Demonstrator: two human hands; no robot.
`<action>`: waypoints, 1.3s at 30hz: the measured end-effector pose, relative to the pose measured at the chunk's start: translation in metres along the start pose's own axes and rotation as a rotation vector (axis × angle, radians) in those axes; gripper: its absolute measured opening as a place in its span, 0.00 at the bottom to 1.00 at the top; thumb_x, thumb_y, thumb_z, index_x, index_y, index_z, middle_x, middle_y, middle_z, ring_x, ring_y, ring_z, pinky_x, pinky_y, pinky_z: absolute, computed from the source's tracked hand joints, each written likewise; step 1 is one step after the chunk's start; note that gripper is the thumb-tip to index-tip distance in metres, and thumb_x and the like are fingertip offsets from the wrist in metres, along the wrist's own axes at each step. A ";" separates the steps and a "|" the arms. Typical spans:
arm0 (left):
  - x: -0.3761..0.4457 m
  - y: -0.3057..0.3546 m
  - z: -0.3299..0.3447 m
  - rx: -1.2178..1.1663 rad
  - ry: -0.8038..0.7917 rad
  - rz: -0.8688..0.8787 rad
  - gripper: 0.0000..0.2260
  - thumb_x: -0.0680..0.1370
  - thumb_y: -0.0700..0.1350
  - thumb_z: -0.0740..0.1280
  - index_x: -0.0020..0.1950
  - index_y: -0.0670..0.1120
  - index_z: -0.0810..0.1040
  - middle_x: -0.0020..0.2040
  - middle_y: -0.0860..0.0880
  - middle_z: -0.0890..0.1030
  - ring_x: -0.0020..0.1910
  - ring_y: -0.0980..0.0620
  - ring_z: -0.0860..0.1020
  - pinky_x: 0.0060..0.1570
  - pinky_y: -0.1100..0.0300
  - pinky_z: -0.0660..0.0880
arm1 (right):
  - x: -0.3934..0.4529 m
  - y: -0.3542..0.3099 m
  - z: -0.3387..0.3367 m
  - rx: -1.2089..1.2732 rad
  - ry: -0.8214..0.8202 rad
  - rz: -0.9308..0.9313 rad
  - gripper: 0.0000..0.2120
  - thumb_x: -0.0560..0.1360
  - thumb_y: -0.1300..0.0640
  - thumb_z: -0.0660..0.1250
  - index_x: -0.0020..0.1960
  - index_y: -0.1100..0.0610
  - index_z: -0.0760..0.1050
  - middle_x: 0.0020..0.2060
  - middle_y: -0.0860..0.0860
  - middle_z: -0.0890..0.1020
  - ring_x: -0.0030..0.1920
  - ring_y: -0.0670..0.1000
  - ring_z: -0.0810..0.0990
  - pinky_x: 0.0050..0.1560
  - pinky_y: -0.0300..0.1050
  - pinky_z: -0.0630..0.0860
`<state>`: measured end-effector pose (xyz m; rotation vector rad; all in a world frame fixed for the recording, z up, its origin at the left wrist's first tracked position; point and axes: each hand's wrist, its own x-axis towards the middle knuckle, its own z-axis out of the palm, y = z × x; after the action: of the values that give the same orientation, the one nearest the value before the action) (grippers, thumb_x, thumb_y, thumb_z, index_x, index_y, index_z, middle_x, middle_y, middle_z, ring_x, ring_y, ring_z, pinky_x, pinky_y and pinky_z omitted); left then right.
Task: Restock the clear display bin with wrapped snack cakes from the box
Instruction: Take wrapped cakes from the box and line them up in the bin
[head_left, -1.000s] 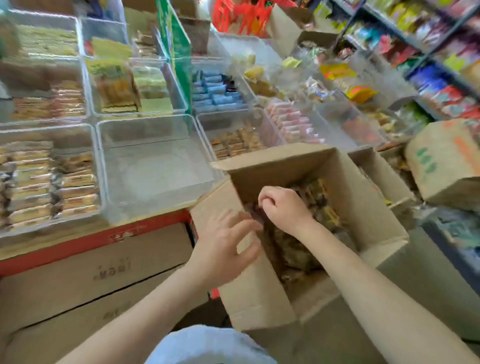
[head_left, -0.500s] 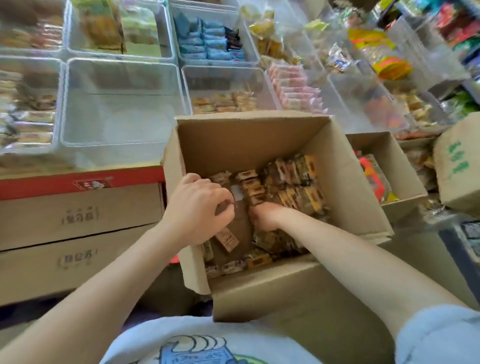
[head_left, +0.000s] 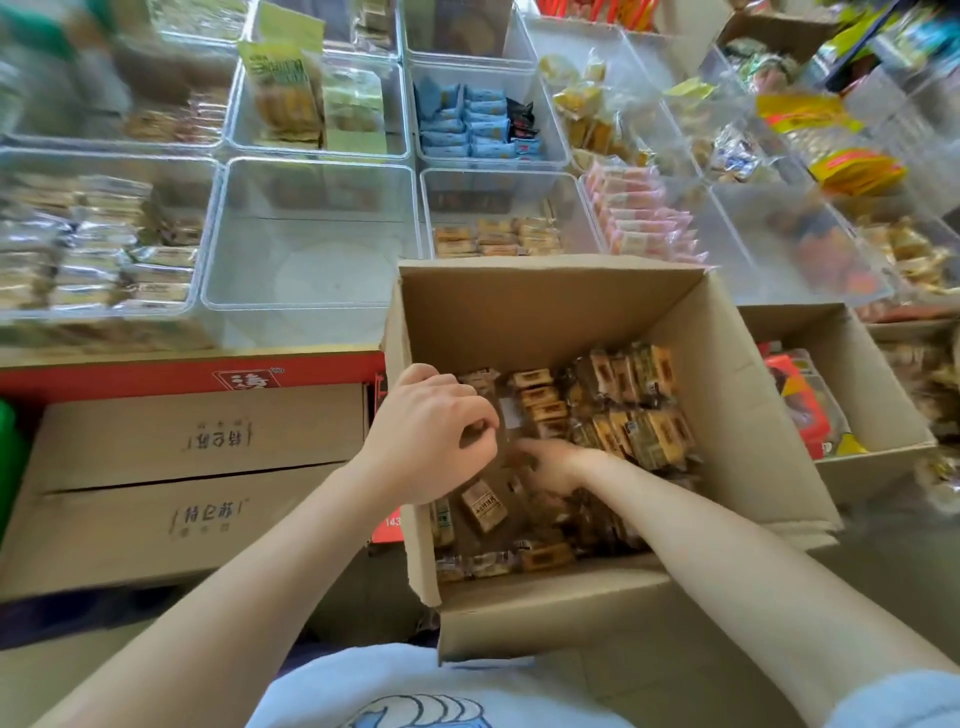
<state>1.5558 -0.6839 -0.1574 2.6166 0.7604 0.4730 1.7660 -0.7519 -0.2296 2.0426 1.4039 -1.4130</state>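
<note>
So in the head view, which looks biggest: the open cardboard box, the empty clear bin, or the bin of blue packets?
1. Open cardboard box, though nearest the camera.
2. Empty clear bin.
3. Bin of blue packets, though farthest away.

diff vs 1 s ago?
Both hands went deeper into the box: left hand off the near wall, curled over the cakes; right hand down among them. Whether either grips one is unclear. Empty bin unchanged.

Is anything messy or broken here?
Nothing looks broken. The snack cakes lie jumbled in the cardboard box, some flat, some on edge. One clear bin right behind the box holds nothing, while its neighbours hold snacks.
</note>
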 end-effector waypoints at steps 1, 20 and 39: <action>0.001 0.001 -0.001 -0.008 0.009 0.001 0.12 0.79 0.53 0.62 0.51 0.55 0.85 0.48 0.56 0.85 0.49 0.55 0.80 0.59 0.61 0.60 | -0.008 -0.005 -0.012 0.219 0.087 -0.014 0.18 0.80 0.59 0.62 0.69 0.48 0.69 0.57 0.53 0.78 0.42 0.49 0.79 0.40 0.42 0.77; -0.015 -0.142 -0.169 -1.038 0.252 -0.644 0.16 0.77 0.53 0.72 0.53 0.41 0.84 0.40 0.45 0.86 0.38 0.52 0.82 0.50 0.51 0.79 | -0.079 -0.233 -0.086 1.014 0.172 -0.388 0.29 0.83 0.38 0.52 0.62 0.60 0.78 0.44 0.59 0.81 0.36 0.56 0.79 0.33 0.45 0.75; -0.083 -0.483 -0.129 0.160 -0.168 -0.703 0.36 0.81 0.68 0.49 0.84 0.51 0.51 0.84 0.48 0.50 0.83 0.45 0.47 0.79 0.40 0.49 | 0.083 -0.447 -0.115 0.591 0.556 -0.217 0.08 0.79 0.57 0.69 0.58 0.52 0.73 0.54 0.54 0.83 0.52 0.54 0.84 0.55 0.56 0.82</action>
<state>1.2238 -0.3188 -0.2738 2.2647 1.6059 -0.0140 1.4622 -0.4110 -0.1215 2.9094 1.5791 -1.5557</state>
